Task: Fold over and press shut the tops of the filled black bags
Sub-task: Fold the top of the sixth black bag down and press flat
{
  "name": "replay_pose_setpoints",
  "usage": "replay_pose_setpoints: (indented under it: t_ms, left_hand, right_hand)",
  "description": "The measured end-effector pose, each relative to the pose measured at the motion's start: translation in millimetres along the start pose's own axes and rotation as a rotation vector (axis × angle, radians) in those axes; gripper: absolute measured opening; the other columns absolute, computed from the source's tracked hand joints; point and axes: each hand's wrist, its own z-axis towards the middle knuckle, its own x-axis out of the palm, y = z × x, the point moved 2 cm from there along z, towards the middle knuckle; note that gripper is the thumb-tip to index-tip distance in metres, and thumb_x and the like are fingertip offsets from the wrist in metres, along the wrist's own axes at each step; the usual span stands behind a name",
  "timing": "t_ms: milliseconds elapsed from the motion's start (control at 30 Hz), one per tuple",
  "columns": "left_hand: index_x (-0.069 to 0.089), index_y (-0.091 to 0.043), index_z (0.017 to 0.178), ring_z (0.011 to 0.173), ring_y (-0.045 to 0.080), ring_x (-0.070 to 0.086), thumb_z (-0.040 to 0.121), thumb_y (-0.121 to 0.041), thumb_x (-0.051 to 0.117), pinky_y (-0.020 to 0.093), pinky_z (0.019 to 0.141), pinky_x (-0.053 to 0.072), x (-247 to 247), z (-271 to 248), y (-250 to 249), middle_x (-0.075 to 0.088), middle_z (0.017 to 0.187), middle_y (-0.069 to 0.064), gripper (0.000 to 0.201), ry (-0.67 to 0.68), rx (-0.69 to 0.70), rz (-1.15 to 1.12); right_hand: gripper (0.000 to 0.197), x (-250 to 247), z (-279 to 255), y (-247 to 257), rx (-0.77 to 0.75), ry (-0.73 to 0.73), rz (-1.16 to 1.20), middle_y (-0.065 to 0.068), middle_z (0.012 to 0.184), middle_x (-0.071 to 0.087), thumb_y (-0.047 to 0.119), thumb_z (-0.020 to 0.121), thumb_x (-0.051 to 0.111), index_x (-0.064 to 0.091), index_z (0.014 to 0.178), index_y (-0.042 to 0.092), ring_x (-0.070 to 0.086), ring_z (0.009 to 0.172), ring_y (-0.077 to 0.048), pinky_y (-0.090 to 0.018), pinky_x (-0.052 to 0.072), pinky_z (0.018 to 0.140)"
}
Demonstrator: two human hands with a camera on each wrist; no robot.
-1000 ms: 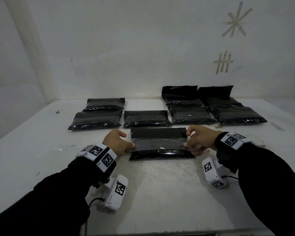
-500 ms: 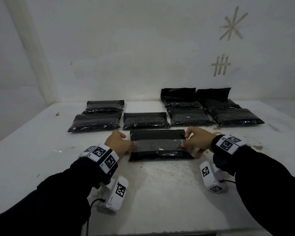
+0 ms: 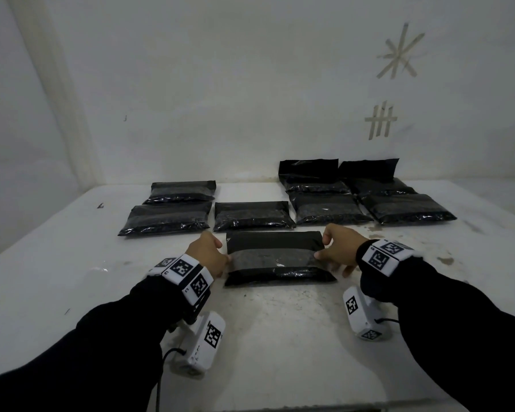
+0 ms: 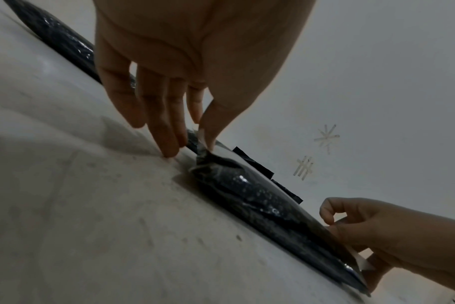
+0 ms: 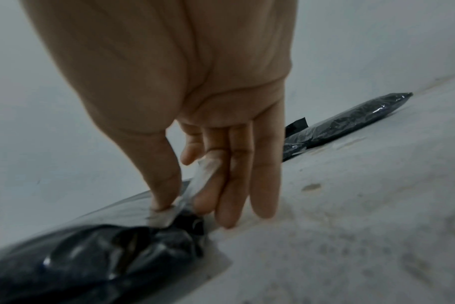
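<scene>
The filled black bag (image 3: 275, 258) is lying flat on the white table (image 3: 280, 337), nearest the person, its top flap folded over the middle. The left hand (image 3: 207, 252) and right hand (image 3: 338, 252) are each pinching a flap corner between thumb and fingers, likely keeping the fold straight for pressing. Seven more bags (image 3: 252, 216) are waiting behind, two (image 3: 308, 169) with tops standing open against the wall (image 3: 220, 84).

Head view: set high, faced forward and down over the worktop (image 3: 280, 337) toward the back wall; both forearms are taken in.
Left wrist view: held low and close, aimed along the left hand (image 4: 195, 51) across the nearest bag (image 4: 260, 201).
Right wrist view: close, aimed along the right hand (image 5: 182, 72).
Shared: the nearest bag is seen in all three.
</scene>
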Motion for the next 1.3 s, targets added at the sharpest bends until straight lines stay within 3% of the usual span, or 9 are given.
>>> replay_pose_setpoints:
  t_ms: [100,200,467,633,700,800,967,1167,1300]
  left_hand:
    - [0.047,-0.01,0.118,0.109,0.026,0.055,0.085,-0.027,0.067,0.027,0.084,0.042,-2.8,-1.0,-2.0,0.056,0.121,0.013,0.042,-0.035,0.024,0.067]
    - [0.053,-0.011,0.118,0.115,0.028,0.051,0.086,-0.027,0.065,0.034,0.098,0.042,-7.8,-5.7,-11.3,0.048,0.127,0.014,0.038,-0.098,0.098,0.096]
    - [0.057,0.001,0.099,0.096,0.028,0.054,0.1,-0.017,0.037,0.025,0.073,0.036,12.3,-34.7,-35.7,0.058,0.106,0.018,0.026,0.139,0.234,0.215]
    - [0.044,0.0,0.131,0.127,0.032,0.041,0.101,-0.023,0.036,0.032,0.1,0.036,23.0,-45.2,-38.3,0.037,0.14,0.022,0.039,0.266,0.195,0.321]
    - [0.038,-0.003,0.136,0.128,0.031,0.039,0.101,-0.026,0.035,0.032,0.103,0.035,24.0,-46.2,-37.0,0.027,0.144,0.025,0.042,0.321,0.18,0.319]
    - [0.038,-0.004,0.135,0.109,0.023,0.052,0.098,-0.031,0.041,0.029,0.097,0.04,22.6,-42.1,-32.6,0.034,0.142,0.021,0.046,0.325,0.178,0.272]
    - [0.048,-0.005,0.126,0.091,0.019,0.055,0.097,-0.023,0.046,0.027,0.083,0.045,20.9,-41.5,-27.9,0.058,0.112,0.012,0.034,0.346,0.21,0.113]
    - [0.041,-0.004,0.13,0.116,0.024,0.05,0.098,-0.024,0.045,0.027,0.092,0.038,16.7,-40.7,-26.0,0.049,0.13,0.012,0.037,0.281,0.176,0.135]
    - [0.05,-0.004,0.122,0.11,0.025,0.052,0.096,-0.02,0.049,0.026,0.085,0.039,17.9,-35.2,-25.6,0.054,0.124,0.013,0.031,0.194,0.137,0.066]
  right_hand:
    - [0.029,-3.7,-7.0,5.5,-0.02,-0.057,-0.222,-0.007,0.097,0.056,0.032,0.086,0.066,0.041,0.089,0.018,0.057,0.078,-0.022,-0.036,0.049,0.066]
    - [0.023,-8.3,-12.5,8.7,-0.086,-0.156,-0.387,-0.007,0.109,0.053,0.031,0.089,0.061,0.047,0.099,0.015,0.053,0.089,-0.022,-0.03,0.043,0.075]
    - [0.022,11.9,-26.3,21.9,-0.245,-0.171,-0.469,-0.01,0.089,0.067,0.016,0.093,0.049,0.066,0.084,0.007,0.063,0.082,-0.025,-0.03,0.049,0.07]
    - [0.029,26.3,-30.4,25.9,-0.207,-0.045,-0.537,-0.007,0.08,0.053,0.026,0.098,0.045,0.052,0.077,0.007,0.052,0.077,-0.025,-0.028,0.041,0.062]
    - [0.026,28.5,-32.3,24.4,-0.189,-0.007,-0.51,-0.01,0.095,0.059,0.027,0.098,0.045,0.059,0.095,0.005,0.058,0.087,-0.026,-0.03,0.046,0.072]
    - [0.033,30.6,-38.4,22.8,-0.145,0.049,-0.473,-0.013,0.123,0.055,0.027,0.098,0.044,0.047,0.125,0.008,0.056,0.11,-0.027,-0.033,0.046,0.089]
    - [0.036,32.6,-43.0,21.5,-0.114,0.11,-0.433,-0.015,0.122,0.054,0.024,0.098,0.042,0.033,0.129,0.007,0.055,0.101,-0.026,-0.03,0.041,0.078]
    - [0.044,39.4,-44.9,20.7,-0.041,0.164,-0.348,-0.008,0.102,0.052,0.02,0.094,0.045,0.026,0.131,0.009,0.051,0.089,-0.022,-0.029,0.04,0.074]
    - [0.043,38.5,-42.4,18.8,0.026,0.128,-0.273,-0.017,0.123,0.045,0.023,0.091,0.046,0.027,0.129,0.014,0.048,0.099,-0.027,-0.031,0.039,0.078]
